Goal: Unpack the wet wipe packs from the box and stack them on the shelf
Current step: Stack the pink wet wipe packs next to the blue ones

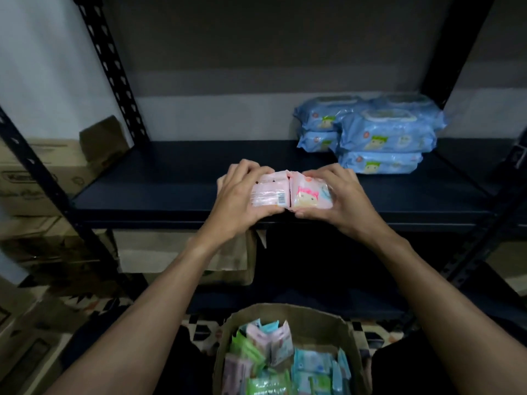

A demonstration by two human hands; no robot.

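The head camera looks down at a dark shelf (pixel 171 192) and two bare arms reaching out to it.

The left hand (pixel 239 195) has its grip closed around a small pink pack (pixel 269 192) that shows its back side, with a bar code. The right hand (pixel 339 198) has its grip closed around another pink pack (pixel 312 195) that shows a little cartoon face. The two packs touch side by side, and the hands press them together over the front edge of the shelf, near its middle. I think they are held like this to line them up, so they can go down as one neat pair. I cannot tell if the packs already rest on the shelf or hang just above it.

At the back right corner of the shelf sit big blue packs (pixel 385 132), piled in short stacks. The left part of the shelf has nothing on it, so there looks to be plenty of room for the pink ones.

Below, near the person, is an open brown box (pixel 322 317). It is full of small packs (pixel 285 363) in green, pink and light blue, standing on their edges. So a lot of the job looks left to do.

Other brown boxes (pixel 42 178) are piled beside the rack on the left.
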